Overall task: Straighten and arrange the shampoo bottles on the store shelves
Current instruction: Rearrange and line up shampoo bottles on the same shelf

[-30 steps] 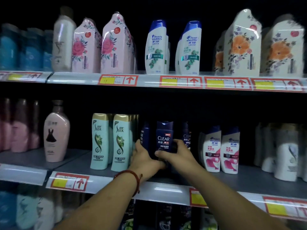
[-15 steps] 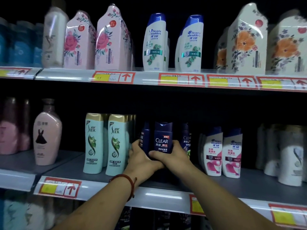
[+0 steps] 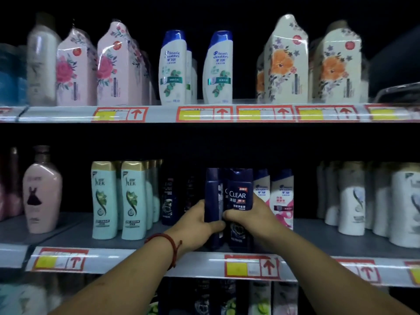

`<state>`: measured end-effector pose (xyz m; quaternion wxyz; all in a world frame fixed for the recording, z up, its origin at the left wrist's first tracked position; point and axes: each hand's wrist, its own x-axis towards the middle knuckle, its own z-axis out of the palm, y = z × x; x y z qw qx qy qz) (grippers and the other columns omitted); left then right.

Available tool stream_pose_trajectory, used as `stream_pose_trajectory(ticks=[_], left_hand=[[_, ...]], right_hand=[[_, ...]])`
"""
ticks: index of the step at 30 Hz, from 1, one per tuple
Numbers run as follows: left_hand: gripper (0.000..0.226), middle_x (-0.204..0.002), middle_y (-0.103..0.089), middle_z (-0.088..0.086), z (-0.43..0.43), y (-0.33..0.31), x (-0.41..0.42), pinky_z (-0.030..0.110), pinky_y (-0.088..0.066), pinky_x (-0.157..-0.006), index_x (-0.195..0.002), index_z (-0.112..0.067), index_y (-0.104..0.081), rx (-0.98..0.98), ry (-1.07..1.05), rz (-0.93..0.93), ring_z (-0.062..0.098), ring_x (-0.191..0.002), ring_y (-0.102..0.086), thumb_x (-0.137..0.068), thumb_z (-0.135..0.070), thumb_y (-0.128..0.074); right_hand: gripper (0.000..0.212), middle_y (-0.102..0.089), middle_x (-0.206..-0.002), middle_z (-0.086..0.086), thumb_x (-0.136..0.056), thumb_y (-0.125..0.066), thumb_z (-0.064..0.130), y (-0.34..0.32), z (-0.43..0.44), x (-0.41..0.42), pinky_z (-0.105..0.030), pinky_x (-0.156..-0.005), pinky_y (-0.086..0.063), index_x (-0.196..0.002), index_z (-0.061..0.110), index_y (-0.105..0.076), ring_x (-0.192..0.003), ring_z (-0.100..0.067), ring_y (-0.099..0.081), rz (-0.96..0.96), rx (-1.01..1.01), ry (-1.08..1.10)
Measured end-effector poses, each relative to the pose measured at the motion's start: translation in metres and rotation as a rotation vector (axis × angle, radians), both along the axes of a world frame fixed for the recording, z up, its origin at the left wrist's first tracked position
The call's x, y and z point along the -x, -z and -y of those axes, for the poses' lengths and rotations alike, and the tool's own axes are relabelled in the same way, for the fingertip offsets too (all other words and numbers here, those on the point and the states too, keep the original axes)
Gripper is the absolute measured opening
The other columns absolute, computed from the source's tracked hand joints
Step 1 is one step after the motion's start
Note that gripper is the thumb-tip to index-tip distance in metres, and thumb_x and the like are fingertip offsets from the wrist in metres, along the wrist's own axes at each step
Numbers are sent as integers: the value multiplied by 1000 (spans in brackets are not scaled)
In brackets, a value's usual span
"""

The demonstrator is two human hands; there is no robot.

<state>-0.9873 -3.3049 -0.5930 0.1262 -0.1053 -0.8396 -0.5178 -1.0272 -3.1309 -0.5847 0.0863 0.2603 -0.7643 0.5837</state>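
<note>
Middle shelf (image 3: 136, 261): CLEAR bottle (image 3: 240, 192), dark blue, stands upright near the front edge with its label facing out. Right hand (image 3: 252, 218) grips it low, fingers curled round its right side and thumb across the front under the label. Touching the CLEAR bottle on its left is a second dark blue bottle (image 3: 213, 196), upright and turned so that a narrow face with small print shows. Left hand (image 3: 200, 221) holds this one, thumb across its lower front; fingers hidden behind. Red cord bracelet (image 3: 173, 244) on the left wrist. Just right of the CLEAR bottle: pink-and-white bottles (image 3: 283, 196), partly behind the right hand. Left of it, set further back: dark bottles (image 3: 169, 201). Beyond those, pale green SLEK bottles (image 3: 104, 201). Above the CLEAR bottle, on the upper shelf: white blue-capped bottles (image 3: 172, 67).
</note>
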Motion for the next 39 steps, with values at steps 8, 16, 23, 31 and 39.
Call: stream_pose_trajectory(ticks=[8,16,23,31,39], left_hand=[[49,-118,-66,-8,-114,8,27,27,-53,-94,-131,-27,-51,11,68,-59,7,-105,-63,-87,-23,-73],[40,-104,-62,-15,-164,7,42,18,-51,-79,-120,-32,-47,6,97,-56,-1,-93,-60,-89,-25,-71],[52,-116,-61,-11,-152,-3,15,23,-49,-87,-128,-27,-44,121,60,-9,10,-101,-60,-86,-35,-74],[69,-129,-54,2,-86,-6,-43,27,-46,-90,-144,-18,-39,273,-131,-47,19,-111,-55,-87,-41,-72],[55,-124,-58,3,-17,1,-58,24,-45,-88,-135,-14,-47,221,-301,-110,17,-108,-55,-89,-34,-71]], right_hand=[[42,-76,-94,-4,-73,-78,-2,-3,-112,11,-27,-72,-59,-109,14,-64,-91,-22,-73,-5,8,152],[36,-76,-93,-1,-76,-78,7,-2,-162,19,-25,-71,-58,-107,17,-65,-87,-16,-73,7,1,217],[77,-70,-106,6,-62,-93,35,-3,-158,-4,-36,-85,-56,-123,19,-50,-94,-14,-69,55,0,347],[86,-48,-130,-8,-72,-85,46,-4,-142,-66,-41,-91,-51,-138,15,-39,-110,-25,-54,-260,-145,779],[45,-57,-102,0,-86,-76,34,-5,-56,-84,-28,-69,-44,-119,20,-51,-82,-13,-57,-268,-166,473]])
